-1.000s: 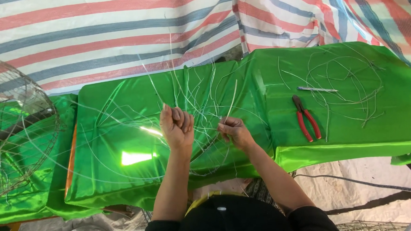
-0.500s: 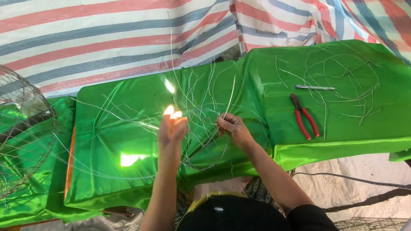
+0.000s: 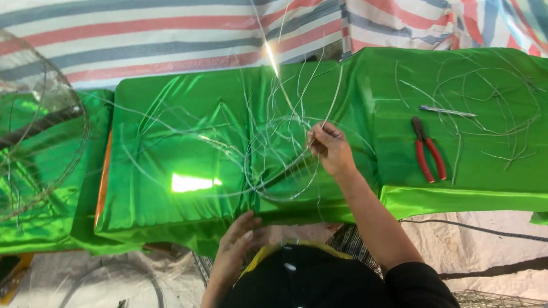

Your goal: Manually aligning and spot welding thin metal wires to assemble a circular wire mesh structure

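Note:
A tangle of thin silvery wires [image 3: 273, 141] spreads over a shiny green cloth [image 3: 179, 134] on the table. My right hand [image 3: 329, 148] pinches the wire strands near the middle of the table, where a wire ring [image 3: 281, 166] and a dark rod lie. My left hand [image 3: 238, 240] hangs low at the table's near edge, fingers apart, holding nothing that I can see.
Red-handled pliers [image 3: 427, 149] and a small metal tool [image 3: 447, 111] lie to the right among loose wire loops [image 3: 490, 111]. A wire cage frame [image 3: 17, 136] stands at the left. A striped tarp [image 3: 217, 26] hangs behind. Wire rings [image 3: 106, 300] lie on the floor.
My left hand has let go of the wires and dropped from the table's middle to its near edge. My right hand stays on the wires.

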